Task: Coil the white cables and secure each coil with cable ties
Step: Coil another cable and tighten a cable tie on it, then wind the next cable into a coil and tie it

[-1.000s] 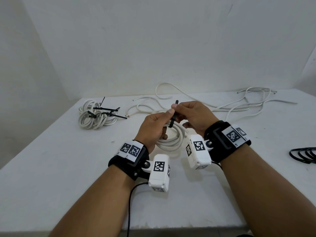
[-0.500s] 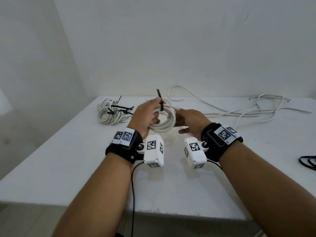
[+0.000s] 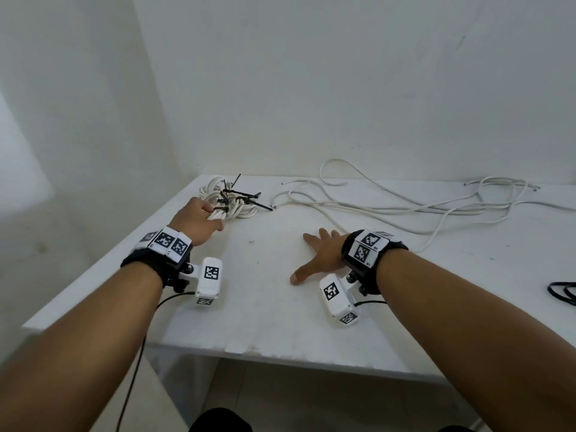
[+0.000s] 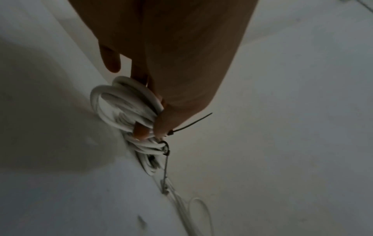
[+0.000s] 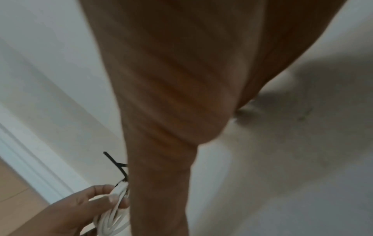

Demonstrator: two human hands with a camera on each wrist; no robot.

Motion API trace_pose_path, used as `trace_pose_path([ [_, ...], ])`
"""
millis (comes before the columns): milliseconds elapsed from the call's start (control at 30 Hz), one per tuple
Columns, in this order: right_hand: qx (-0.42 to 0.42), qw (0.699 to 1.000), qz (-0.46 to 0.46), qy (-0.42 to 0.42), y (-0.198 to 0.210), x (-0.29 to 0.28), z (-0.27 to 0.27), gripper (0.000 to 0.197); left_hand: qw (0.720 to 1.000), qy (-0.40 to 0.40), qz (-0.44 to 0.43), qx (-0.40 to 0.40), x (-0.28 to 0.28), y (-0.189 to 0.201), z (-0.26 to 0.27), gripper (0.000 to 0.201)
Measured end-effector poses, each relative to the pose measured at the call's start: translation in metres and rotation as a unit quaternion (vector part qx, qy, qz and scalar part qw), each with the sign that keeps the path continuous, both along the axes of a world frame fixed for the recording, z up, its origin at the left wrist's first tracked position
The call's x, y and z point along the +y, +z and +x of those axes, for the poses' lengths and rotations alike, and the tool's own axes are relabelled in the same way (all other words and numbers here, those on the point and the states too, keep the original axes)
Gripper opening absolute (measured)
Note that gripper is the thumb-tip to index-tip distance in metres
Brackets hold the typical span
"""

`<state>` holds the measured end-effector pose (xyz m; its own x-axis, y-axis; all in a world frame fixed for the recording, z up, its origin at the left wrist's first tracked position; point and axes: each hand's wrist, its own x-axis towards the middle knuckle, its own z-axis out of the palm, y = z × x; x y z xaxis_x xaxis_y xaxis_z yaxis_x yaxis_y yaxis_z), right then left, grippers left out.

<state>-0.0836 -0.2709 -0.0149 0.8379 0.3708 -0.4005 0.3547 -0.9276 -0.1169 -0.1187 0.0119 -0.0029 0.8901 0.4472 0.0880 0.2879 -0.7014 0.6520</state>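
Note:
My left hand [image 3: 208, 217] grips a white cable coil [image 4: 123, 105] bound with a black cable tie [image 4: 191, 123]. It holds the coil at the table's far left, against an earlier tied coil [image 3: 241, 207] with black tie tails sticking out. In the left wrist view my fingers [image 4: 141, 131] pinch the strands beside the tie head, and the earlier coil [image 4: 149, 148] lies just beyond. My right hand [image 3: 313, 255] is open, fingers spread, low over the bare tabletop, holding nothing. Loose white cables [image 3: 374, 207] sprawl across the back of the table.
The white table [image 3: 265, 322] stands in a corner, with walls behind and to the left. A bundle of black cable ties [image 3: 562, 291] lies at the right edge. The table's front edge is near my forearms.
My left hand has carried the tied coil from the middle to the far left, beside the earlier coil. My right hand has let go and now hovers open over the table.

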Motion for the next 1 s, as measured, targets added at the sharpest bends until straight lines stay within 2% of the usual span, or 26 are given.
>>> trace_pose_path([
  [167,0.021,0.999,0.036,-0.012,-0.006,-0.006,0.001,0.128,0.983,-0.023,0.165,0.07,0.01,-0.005,0.012,0.03],
  [333,0.034,0.996,0.076,-0.019,-0.01,-0.007,0.001,0.129,0.973,-0.044,0.208,0.089,0.012,0.001,0.019,0.021],
  [433,0.032,0.996,0.078,-0.021,-0.012,-0.008,0.002,0.132,0.959,-0.068,0.252,0.109,0.014,0.009,0.019,0.009],
  [467,0.032,0.996,0.079,-0.02,-0.012,-0.009,0.002,0.133,0.956,-0.072,0.263,0.11,0.014,0.012,0.019,0.014],
  [533,0.027,0.996,0.077,-0.019,-0.013,-0.01,0.002,0.135,0.961,-0.057,0.261,0.065,0.013,0.021,0.016,0.02],
  [600,0.022,0.997,0.076,-0.016,-0.013,-0.01,0.001,0.134,0.976,-0.014,0.208,-0.062,0.007,0.032,0.016,0.016],
  [633,0.021,0.997,0.079,-0.016,-0.013,-0.011,0.0,0.132,0.973,0.002,0.184,-0.142,0.0,0.037,0.017,0.014],
  [667,0.021,0.996,0.085,-0.015,-0.012,-0.011,-0.002,0.13,0.966,0.001,0.164,-0.202,-0.009,0.042,0.019,0.012],
  [733,0.022,0.995,0.095,-0.009,-0.009,-0.016,-0.007,0.123,0.961,-0.045,0.137,-0.237,-0.032,0.051,0.028,0.012],
  [833,0.031,0.995,0.093,0.004,-0.004,-0.027,-0.01,0.115,0.968,-0.141,0.117,-0.172,-0.071,0.056,0.052,0.014],
  [1000,0.025,0.996,0.078,0.019,-0.009,-0.035,-0.004,0.115,0.954,-0.244,0.167,-0.044,-0.119,0.043,0.111,0.026],
])
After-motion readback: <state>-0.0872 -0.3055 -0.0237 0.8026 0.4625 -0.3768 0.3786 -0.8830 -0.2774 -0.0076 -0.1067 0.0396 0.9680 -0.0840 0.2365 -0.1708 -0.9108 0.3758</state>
